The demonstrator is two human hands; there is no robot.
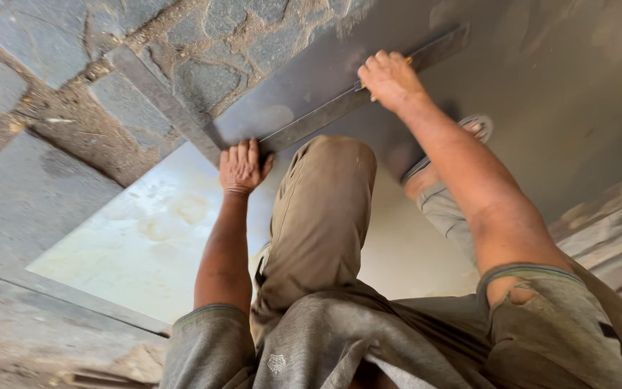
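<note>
While my right hand [390,78] closes around a half-hidden pencil [366,86], my left hand [242,166] presses flat, fingers spread, on the straightedge [340,104] across the metal sheet [145,230].

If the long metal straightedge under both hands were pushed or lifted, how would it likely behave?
The straightedge looks like flat, thin metal, so probably stiff and fairly light. Lying flat on the smooth sheet, it would likely slide, not roll. The left hand presses one end and the right hand the other, probably to stop slipping.

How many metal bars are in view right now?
2: the bar lies across the sheet under the left hand and right hand; the other bar lies along the sheet's left edge.
</note>
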